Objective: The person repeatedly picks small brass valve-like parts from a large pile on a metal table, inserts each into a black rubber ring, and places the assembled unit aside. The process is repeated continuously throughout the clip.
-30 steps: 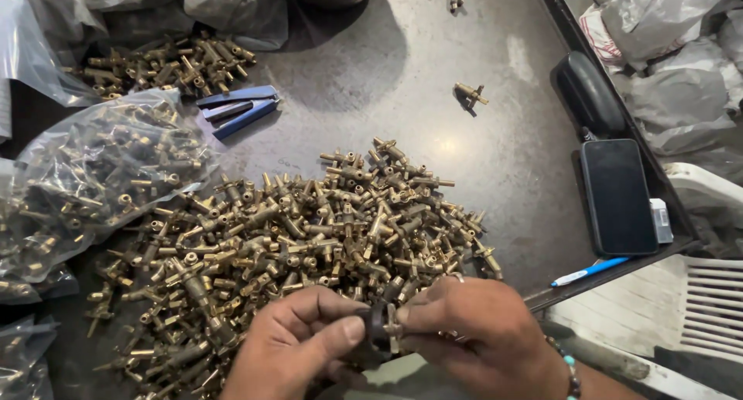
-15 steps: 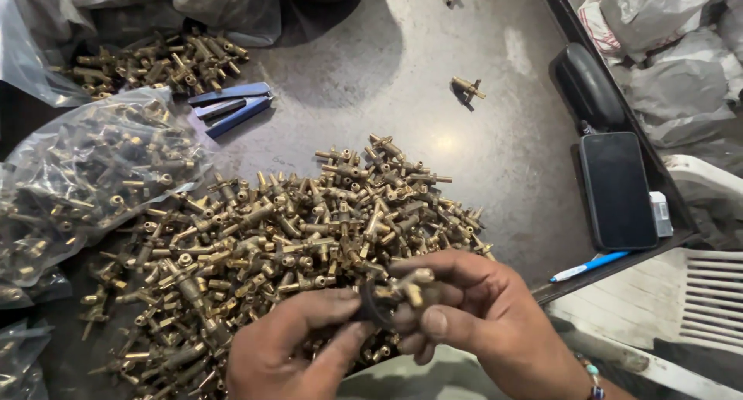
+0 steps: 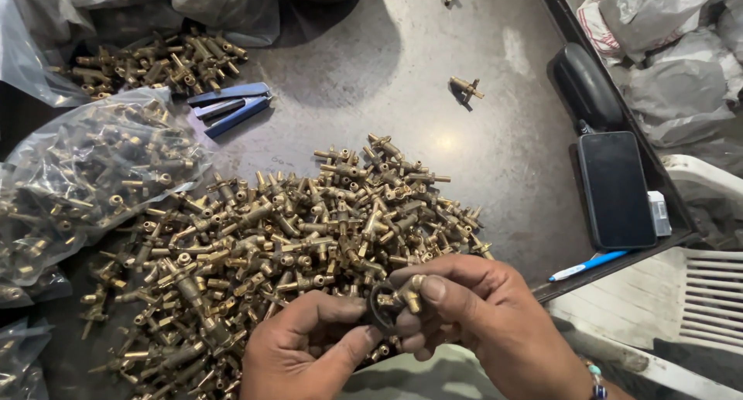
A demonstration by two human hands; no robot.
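Both hands meet at the bottom middle of the head view, just above the near edge of a big heap of brass fittings (image 3: 279, 237). My right hand (image 3: 480, 315) pinches a small brass fitting (image 3: 409, 290) between thumb and fingers. My left hand (image 3: 309, 350) grips a dark ring-shaped part (image 3: 379, 307) that sits against that fitting. The two parts touch each other between the fingertips. Part of both pieces is hidden by the fingers.
A clear plastic bag of brass fittings (image 3: 85, 176) lies at left, a smaller loose pile (image 3: 155, 63) at the back left, blue pliers (image 3: 228, 106) beside it. One single fitting (image 3: 466, 87) lies apart. A black phone (image 3: 615, 187), a dark case (image 3: 584, 83) and a blue pen (image 3: 588, 266) sit along the table's right edge.
The hands have shifted slightly and turned the fitting and dark ring between the fingers; the right hand's fingers have closed more over the fitting. The heap is unchanged.
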